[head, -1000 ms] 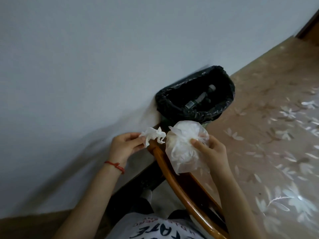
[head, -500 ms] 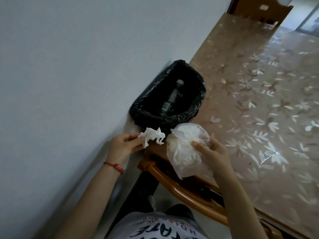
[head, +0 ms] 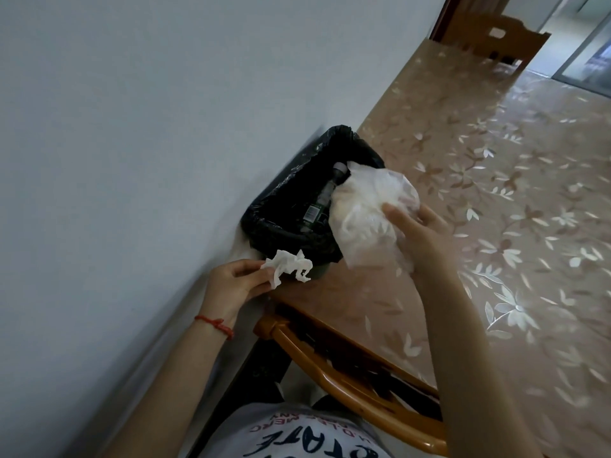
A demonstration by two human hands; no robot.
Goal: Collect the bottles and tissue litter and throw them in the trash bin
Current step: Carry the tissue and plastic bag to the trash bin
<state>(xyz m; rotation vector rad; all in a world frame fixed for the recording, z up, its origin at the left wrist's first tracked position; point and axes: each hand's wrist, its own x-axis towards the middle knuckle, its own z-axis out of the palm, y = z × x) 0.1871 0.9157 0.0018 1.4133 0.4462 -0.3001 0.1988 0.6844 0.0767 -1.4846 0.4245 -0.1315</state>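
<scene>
A trash bin (head: 284, 206) lined with a black bag stands against the wall at the table's near corner. Inside it lies a bottle (head: 325, 196) with a barcode label. My right hand (head: 418, 229) grips a crumpled clear plastic bag (head: 367, 209) stuffed with white tissue and holds it over the bin's right rim. My left hand (head: 236, 284) pinches a crumpled white tissue (head: 291, 267) just in front of the bin's near edge.
The table (head: 479, 200) with a glossy flower-patterned cover stretches to the right. A wooden chair back (head: 347, 381) curves below my arms. The white wall (head: 148, 127) fills the left. Another wooden chair (head: 492, 34) stands at the table's far end.
My right hand has lifted the plastic bag forward, from in front of me to above the bin's right edge. My left hand with the tissue has stayed beside the bin's near edge.
</scene>
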